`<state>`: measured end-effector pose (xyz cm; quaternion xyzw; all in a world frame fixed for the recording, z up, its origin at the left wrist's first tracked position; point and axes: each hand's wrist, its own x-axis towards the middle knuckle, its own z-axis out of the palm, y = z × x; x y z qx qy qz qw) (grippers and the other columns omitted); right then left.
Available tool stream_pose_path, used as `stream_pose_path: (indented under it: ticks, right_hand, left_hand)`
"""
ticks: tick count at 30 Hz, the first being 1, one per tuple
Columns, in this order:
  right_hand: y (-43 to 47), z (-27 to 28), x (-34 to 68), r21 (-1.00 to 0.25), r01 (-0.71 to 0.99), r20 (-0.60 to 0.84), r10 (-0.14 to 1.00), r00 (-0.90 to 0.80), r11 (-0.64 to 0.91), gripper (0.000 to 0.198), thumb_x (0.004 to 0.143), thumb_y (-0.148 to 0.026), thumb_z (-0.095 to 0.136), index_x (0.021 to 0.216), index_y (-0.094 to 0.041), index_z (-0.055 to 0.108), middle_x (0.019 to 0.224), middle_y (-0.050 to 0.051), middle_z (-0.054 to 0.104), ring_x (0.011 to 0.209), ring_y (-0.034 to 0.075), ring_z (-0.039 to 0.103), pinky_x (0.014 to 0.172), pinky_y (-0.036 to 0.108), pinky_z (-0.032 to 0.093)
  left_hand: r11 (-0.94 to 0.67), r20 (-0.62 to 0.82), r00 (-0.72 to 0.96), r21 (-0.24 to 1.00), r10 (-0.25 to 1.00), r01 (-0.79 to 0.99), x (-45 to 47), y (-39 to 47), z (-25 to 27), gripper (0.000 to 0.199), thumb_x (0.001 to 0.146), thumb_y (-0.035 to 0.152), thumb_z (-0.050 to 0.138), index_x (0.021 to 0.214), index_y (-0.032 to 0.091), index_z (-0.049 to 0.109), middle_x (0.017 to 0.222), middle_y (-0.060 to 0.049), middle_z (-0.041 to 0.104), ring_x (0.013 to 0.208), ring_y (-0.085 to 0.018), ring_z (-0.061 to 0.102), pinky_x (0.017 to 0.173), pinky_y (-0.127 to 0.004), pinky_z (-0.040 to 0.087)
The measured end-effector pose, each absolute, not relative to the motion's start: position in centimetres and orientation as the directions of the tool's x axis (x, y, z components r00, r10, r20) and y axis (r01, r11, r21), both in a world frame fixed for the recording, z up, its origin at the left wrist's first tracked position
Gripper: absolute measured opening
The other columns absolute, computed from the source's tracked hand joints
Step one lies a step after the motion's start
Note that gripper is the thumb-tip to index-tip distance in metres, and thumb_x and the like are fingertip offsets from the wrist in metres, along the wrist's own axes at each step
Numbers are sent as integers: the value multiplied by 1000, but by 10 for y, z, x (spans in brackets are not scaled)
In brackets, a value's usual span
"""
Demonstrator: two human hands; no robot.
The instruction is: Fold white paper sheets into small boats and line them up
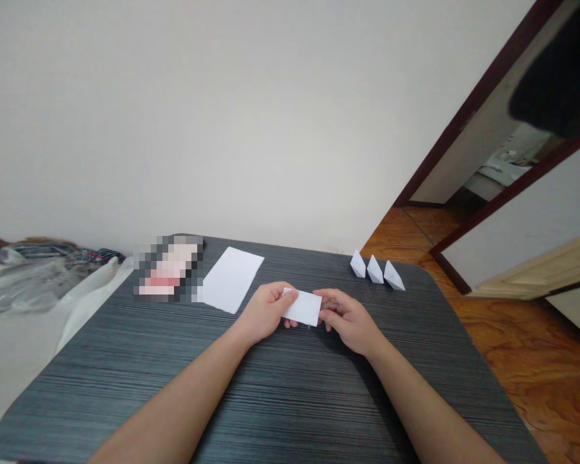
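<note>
A small white rectangle of folded paper [303, 307] is held above the dark table, tilted slightly down to the right. My left hand [267, 312] is closed on its left end, thumb on top and fingers beneath. At the right end, my right hand [347, 320] pinches the paper's edge between thumb and fingers; its fingertips are partly hidden. Beyond my left hand lies a flat white sheet of paper [233, 278]. Three folded paper boats stand in a row past my right hand: a left one [358, 265], a middle one [375, 270] and a right one [394, 276].
The dark wood-grained table [280, 399] has rounded corners and meets a white wall [251, 129]. A pixelated item [169, 267] lies at its back left. Clear plastic covering [19, 322] is heaped left of the table. Wooden floor [522, 341] and a doorway are at right.
</note>
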<state>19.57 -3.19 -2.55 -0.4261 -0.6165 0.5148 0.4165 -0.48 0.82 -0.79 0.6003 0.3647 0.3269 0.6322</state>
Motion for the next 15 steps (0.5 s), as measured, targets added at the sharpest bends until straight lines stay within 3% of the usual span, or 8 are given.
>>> stream_pose_path:
  ticks: [9,15]
  right_hand:
    - [-30,-24,194,-971,177,117,966,-231,160,20,80,-21,60,98,-21,51,76,-1,55,61,11,52,52,22,40]
    - [-30,-15,195,-847,455,194,958,-213,273,8,80,-25,60,78,-19,56,67,-2,53,58,11,48,55,23,37]
  left_hand:
    - [-62,-84,580,972,810,228,-4,1,-1,33,88,40,40,86,14,60,50,0,57,40,-9,47,39,-17,34]
    - [-122,-86,596,946,798,300,-4,0,1,37,88,43,37,87,15,62,50,1,57,41,-9,46,41,-18,34]
